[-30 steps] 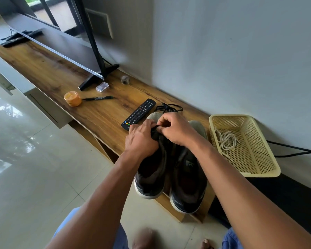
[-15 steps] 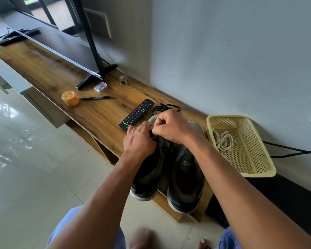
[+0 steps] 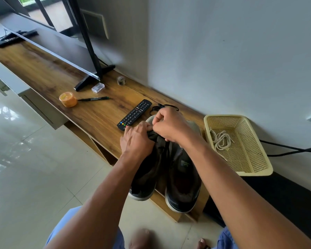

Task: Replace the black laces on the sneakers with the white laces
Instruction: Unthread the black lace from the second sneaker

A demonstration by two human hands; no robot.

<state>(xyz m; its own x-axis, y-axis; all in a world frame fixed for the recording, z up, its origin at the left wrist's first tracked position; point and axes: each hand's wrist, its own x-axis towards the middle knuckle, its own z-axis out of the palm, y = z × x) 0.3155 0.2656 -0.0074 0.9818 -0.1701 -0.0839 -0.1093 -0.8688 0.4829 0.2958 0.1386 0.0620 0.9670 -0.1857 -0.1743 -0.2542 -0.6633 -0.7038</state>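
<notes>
Two dark sneakers with white soles stand side by side on the wooden shelf, toes pointing away from me. My left hand grips the upper of the left sneaker near its tongue. My right hand has its fingers curled over the same shoe's lacing area, pinching the black lace. A loop of black lace trails on the shelf behind my right hand. The right sneaker stands untouched. White laces lie coiled in the yellow plastic basket to the right.
A black remote lies just left of the sneakers. Farther left lie a pen, an orange round tub, a small clear box and a TV stand foot. Black cables run behind the basket. The wall is close behind.
My right hand has lifted slightly and shifted back along the left sneaker's lacing. My left hand keeps its grip on the shoe. The sneakers and basket stay put.
</notes>
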